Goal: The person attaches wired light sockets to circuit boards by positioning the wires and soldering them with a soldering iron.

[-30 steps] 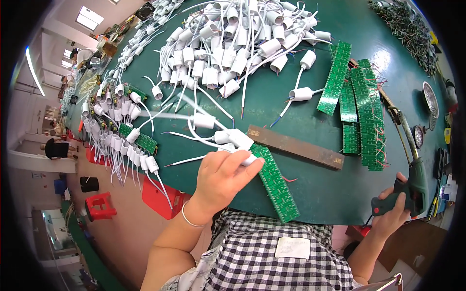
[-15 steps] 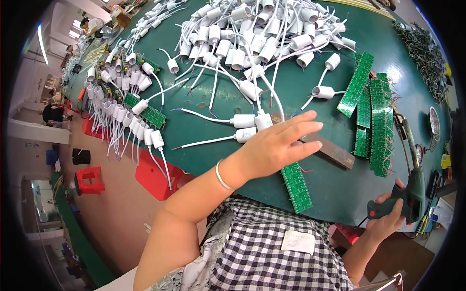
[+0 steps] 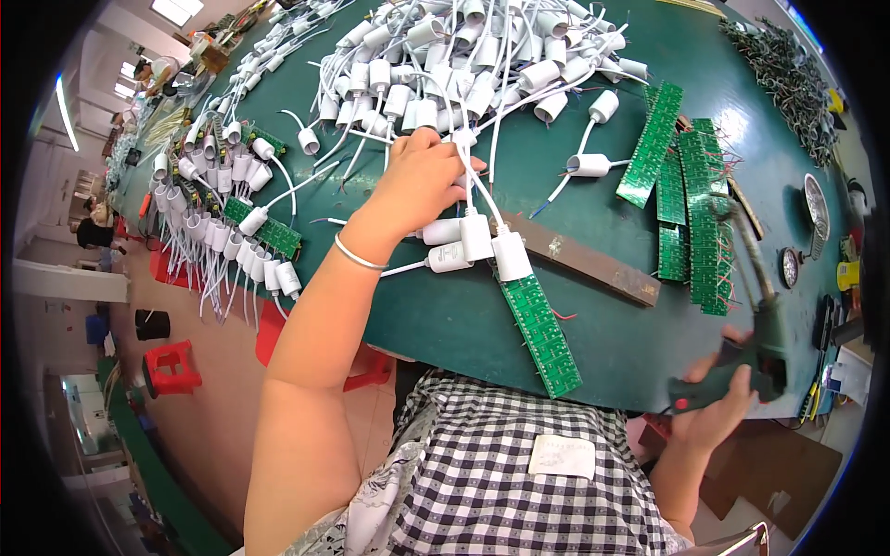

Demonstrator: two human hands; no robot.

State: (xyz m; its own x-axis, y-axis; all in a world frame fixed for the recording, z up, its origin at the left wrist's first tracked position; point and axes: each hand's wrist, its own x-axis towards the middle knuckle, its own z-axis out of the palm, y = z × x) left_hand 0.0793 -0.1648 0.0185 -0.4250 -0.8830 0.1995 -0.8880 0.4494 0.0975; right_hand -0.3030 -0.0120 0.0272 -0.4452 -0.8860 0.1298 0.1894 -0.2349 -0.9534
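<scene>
My left hand point(image 3: 422, 181), with a bangle at the wrist, reaches to the near edge of a heap of white cabled sockets point(image 3: 422, 102). Its fingers curl round one white socket, mostly hidden under the hand. Nearer to me, two white sockets point(image 3: 476, 237) with upright cables stand by a narrow green circuit board point(image 3: 542, 334); one covers the board's far end. Other sockets point(image 3: 450, 257) lie just left of them. My right hand point(image 3: 718, 408) holds a dark green soldering gun point(image 3: 768, 343) at the table's right front edge, its long tip pointing away from me.
A brown bar point(image 3: 598, 267) lies behind the single board. Stacked green boards point(image 3: 705, 222) with red wires lie to the right, near a round metal dish point(image 3: 816, 208). Finished-looking sockets with boards point(image 3: 222, 213) crowd the left table edge. A red stool point(image 3: 171, 366) stands on the floor.
My left hand has moved away from me and left, from above the board to a socket by the heap, its fingers curling in. The soldering gun has shifted slightly left. The view has shifted somewhat.
</scene>
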